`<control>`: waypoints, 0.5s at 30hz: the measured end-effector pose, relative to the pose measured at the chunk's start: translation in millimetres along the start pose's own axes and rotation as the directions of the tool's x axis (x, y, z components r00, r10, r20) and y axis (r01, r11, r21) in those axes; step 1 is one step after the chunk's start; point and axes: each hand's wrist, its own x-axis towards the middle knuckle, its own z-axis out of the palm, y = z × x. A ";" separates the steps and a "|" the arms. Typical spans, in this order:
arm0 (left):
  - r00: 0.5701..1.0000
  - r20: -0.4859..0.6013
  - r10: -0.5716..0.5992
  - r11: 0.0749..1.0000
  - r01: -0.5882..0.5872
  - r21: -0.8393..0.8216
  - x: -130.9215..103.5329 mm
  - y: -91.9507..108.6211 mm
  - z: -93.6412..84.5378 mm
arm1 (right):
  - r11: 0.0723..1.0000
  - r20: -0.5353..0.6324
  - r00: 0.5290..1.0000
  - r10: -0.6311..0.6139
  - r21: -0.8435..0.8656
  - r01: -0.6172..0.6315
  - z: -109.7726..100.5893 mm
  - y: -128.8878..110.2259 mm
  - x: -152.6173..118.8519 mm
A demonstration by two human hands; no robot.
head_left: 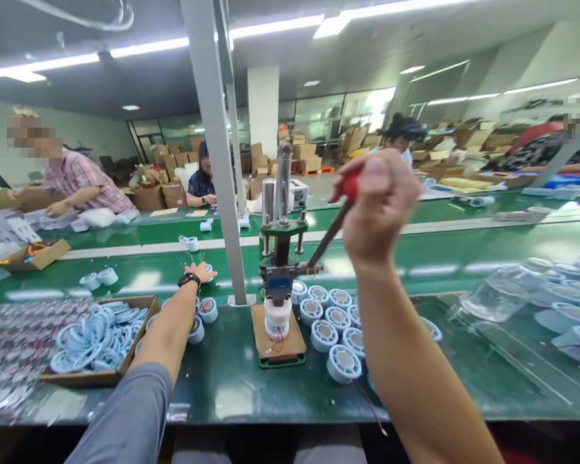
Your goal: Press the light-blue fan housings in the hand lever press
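My right hand [381, 200] is closed around the red knob [352, 185] at the end of a lever [326, 240] on a hand press [281, 258]. Below the press ram, a white round piece [277, 317] with thin wires sits on a brown base plate [261, 322]. My left hand [200, 272], a dark watch on its wrist, reaches across the bench with fingers stretched out. It is at a light-blue round housing [209, 273], partly covering it; whether they touch is unclear. More light-blue housings [207, 310] stand beside my left forearm.
Several finished-looking blue housings [344, 364] stand right of the press, wires trailing. A cardboard box [147, 306] of light-blue rings is at left, near flat silvery parts [24, 341]. A grey post [217, 142] rises behind. A clear plastic container [497, 293] lies right. Co-workers sit across the green conveyor [149, 258].
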 end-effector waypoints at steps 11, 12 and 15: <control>0.951 0.051 0.304 0.948 -0.307 0.078 -47.4 3.2 -5.9 | 0.991 0.163 0.979 0.126 -0.061 -0.117 40.7 78.6 27.5; 0.925 0.095 0.369 0.925 -0.375 0.057 -64.5 3.9 -3.2 | 0.990 0.179 0.975 0.133 -0.068 -0.123 40.7 80.6 30.6; 0.781 0.242 0.576 0.808 -0.588 -0.025 -116.4 6.2 16.3 | 0.988 0.241 0.962 0.132 -0.111 -0.108 31.1 69.1 32.8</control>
